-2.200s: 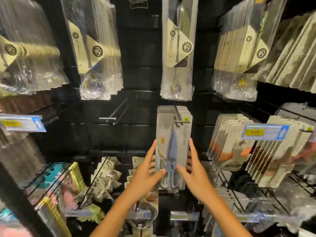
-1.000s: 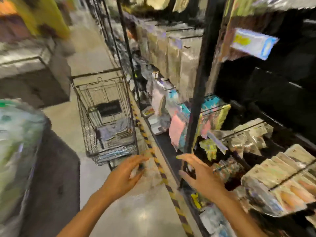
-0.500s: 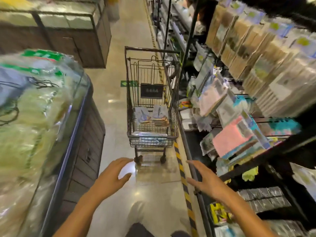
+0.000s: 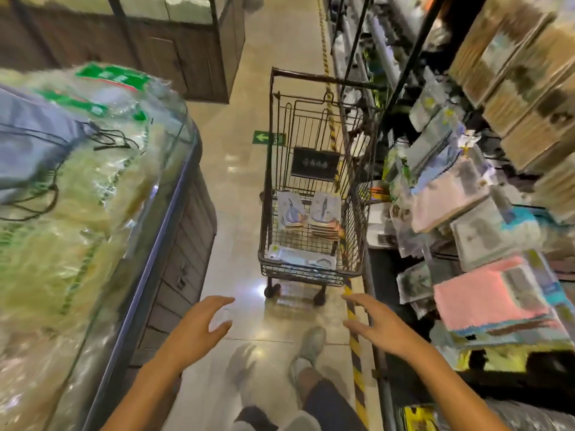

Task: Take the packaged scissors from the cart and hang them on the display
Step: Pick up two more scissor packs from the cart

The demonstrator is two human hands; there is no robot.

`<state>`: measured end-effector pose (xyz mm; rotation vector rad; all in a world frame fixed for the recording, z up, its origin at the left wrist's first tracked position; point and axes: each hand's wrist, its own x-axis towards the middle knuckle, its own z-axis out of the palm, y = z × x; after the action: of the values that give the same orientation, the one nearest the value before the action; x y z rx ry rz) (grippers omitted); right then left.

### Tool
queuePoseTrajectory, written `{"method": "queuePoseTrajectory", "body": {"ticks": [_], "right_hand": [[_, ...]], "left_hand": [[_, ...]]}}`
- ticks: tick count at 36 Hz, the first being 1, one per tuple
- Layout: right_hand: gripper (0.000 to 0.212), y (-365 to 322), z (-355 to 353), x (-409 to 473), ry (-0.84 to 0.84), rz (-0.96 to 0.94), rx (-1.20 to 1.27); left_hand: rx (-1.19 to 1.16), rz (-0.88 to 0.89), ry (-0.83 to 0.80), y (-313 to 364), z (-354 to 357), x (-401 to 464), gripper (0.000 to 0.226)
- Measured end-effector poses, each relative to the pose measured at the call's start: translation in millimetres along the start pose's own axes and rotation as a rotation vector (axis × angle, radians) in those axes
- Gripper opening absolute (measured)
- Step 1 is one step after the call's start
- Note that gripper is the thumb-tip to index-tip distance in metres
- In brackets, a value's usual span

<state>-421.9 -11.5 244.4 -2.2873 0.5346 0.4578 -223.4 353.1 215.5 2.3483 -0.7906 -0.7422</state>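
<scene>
A dark wire shopping cart point(image 4: 354, 225) stands in the aisle ahead of me. Inside it lie two stacks of packaged scissors point(image 4: 325, 213), side by side, with another pale flat pack point(image 4: 298, 258) at the near end. My left hand point(image 4: 202, 329) and my right hand point(image 4: 378, 323) are both held out in front of me, empty, fingers spread, short of the cart's near end. The display shelving point(image 4: 466, 213) runs along the right side of the aisle, crowded with hanging packs.
A glass-fronted case point(image 4: 149, 275) heaped with bagged goods fills the left side. A yellow-black striped line point(image 4: 354, 337) runs along the floor beside the shelving. My feet point(image 4: 308, 346) show on the shiny tiles below. A wooden counter point(image 4: 174, 51) stands far left.
I have let go of the hung scissors pack and turned away from the display to face the cart. The cart has drawn closer, and both hands stay empty.
</scene>
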Motion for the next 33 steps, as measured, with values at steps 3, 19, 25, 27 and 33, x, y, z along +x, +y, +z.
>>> {"method": "queuePoseTrajectory", "body": {"ticks": [3,19,25,27,33], "right_hand": [[0.054,6,-11,39,-0.007,-0.016,0.012],[0.053,51,-73,188,-0.189,0.022,0.073],[0.049,54,-77,210,-0.21,0.067,0.076],[0.05,54,-80,219,-0.243,0.11,0.062],[0.054,50,-79,227,-0.201,0.264,0.049]], "left_hand": [[0.045,-0.031,0.012,-2,-6,23,0.046],[0.113,-0.133,-0.1,84,-16,177,0.047],[0.09,-0.113,-0.227,77,0,235,0.048],[0.09,-0.101,-0.266,72,4,256,0.048],[0.085,-0.05,-0.417,52,21,306,0.049]]}}
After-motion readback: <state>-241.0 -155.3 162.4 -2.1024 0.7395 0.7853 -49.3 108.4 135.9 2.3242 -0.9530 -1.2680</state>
